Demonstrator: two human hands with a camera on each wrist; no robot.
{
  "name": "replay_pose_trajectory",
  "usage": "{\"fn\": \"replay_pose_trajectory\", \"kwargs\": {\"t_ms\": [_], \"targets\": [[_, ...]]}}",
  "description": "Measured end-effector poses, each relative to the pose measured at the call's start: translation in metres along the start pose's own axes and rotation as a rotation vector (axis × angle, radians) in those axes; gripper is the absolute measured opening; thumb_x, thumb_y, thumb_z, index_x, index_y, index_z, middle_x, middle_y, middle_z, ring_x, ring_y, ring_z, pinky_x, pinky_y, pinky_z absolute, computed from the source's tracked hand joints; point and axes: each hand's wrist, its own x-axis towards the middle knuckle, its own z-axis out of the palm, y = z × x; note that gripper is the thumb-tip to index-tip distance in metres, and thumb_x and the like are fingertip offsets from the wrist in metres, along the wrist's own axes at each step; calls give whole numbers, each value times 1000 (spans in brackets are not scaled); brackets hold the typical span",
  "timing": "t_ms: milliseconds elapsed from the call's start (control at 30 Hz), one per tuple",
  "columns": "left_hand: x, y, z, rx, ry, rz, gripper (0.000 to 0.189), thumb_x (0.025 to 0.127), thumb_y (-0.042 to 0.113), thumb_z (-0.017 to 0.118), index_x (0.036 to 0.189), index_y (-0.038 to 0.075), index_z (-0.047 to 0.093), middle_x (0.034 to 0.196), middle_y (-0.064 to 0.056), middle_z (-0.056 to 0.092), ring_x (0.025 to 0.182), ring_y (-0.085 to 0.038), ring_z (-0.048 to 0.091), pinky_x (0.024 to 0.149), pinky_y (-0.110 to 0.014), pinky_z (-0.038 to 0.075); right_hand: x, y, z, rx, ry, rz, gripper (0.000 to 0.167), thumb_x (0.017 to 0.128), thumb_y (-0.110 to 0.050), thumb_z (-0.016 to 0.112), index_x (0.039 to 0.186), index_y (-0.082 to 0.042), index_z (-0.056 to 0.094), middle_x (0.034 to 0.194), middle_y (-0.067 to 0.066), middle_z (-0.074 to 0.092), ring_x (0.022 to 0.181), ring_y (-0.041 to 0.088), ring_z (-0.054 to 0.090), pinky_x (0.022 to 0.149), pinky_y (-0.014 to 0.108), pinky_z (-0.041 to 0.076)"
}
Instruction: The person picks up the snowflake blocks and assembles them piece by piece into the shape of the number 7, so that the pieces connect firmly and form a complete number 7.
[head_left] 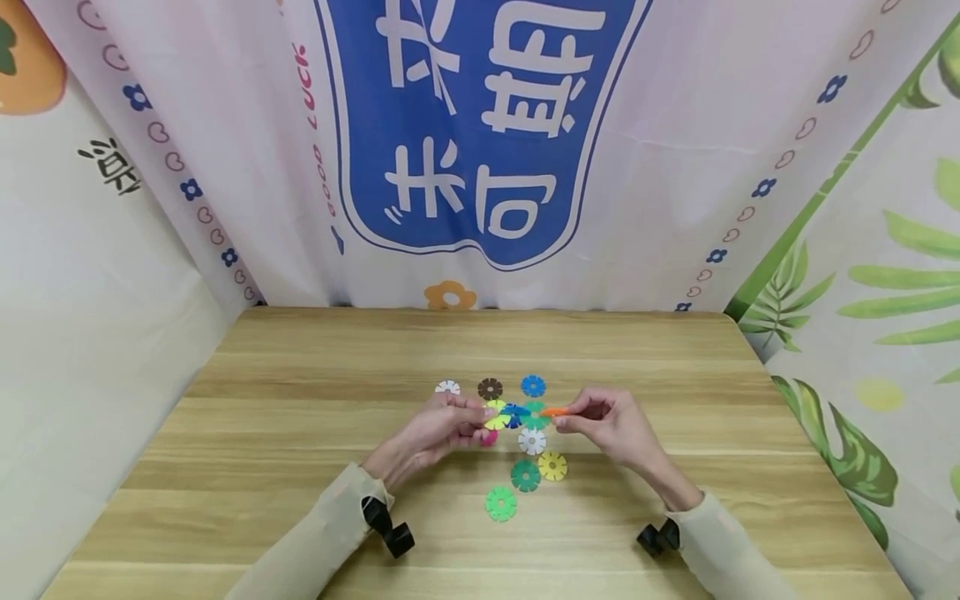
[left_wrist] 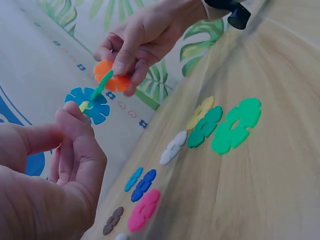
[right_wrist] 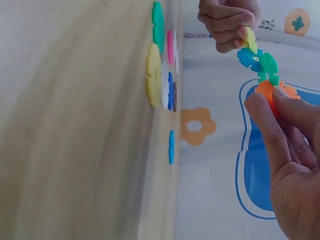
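Between the two hands, held above the wooden table (head_left: 337, 517), runs a chain of notched plastic snowflake discs. My left hand (head_left: 442, 427) pinches the yellow disc (right_wrist: 251, 40) at one end between thumb and fingers. A blue disc (left_wrist: 100, 111) follows it, set crosswise, and then a green disc (right_wrist: 269, 64). At the other end, my right hand (head_left: 611, 423) grips an orange disc (right_wrist: 266, 92) by its edge, its far side meeting the green one. The fingers cover part of the yellow and orange discs.
Loose discs lie flat beneath and around the hands: brown (head_left: 490, 388), blue (head_left: 533, 385), pink (left_wrist: 144, 210), white (head_left: 532, 442), yellow (head_left: 552, 466), dark green (head_left: 526, 476) and bright green (head_left: 501, 503) among them. A printed curtain (head_left: 660, 208) hangs behind the table's far edge.
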Motion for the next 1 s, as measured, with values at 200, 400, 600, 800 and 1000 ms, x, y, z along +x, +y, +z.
{"fn": "replay_pose_trajectory", "kwargs": {"t_ms": [200,400,600,800,1000], "targets": [[3,10,11,-32,19,51,8,99,5,70,90,5,71,82,-5,75,68,-9,73,65,-17,63,5,-4,-14,25,29,40,15,90,-10,82,100,0,75,98,18,81,89,28,81,82,40,69],[5,14,20,-64,87,90,6,98,6,71,100,1,69,83,-5,74,72,-11,74,67,-18,63,6,-2,-17,148,1,218,40,95,-18,79,124,6,65,116,25,76,108,41,76,98,50,63],[10,1,25,-35,129,90,11,98,5,72,105,-2,68,92,-7,74,79,-13,78,81,-27,67,6,3,-2,367,-159,341,48,103,-22,69,129,17,58,128,36,68,118,45,72,104,50,60],[13,-10,35,-49,87,87,10,96,2,72,102,-2,66,95,-9,73,84,-17,79,87,-29,67,8,6,11,521,-102,351,34,104,-15,67,120,14,63,107,18,80,106,35,79,95,41,65],[9,-11,34,133,75,103,19,95,8,74,111,-1,67,100,-16,78,81,-16,77,83,-32,68,8,6,3,573,-21,369,23,104,-11,64,118,7,67,100,10,81,99,26,80,97,41,64]]}}
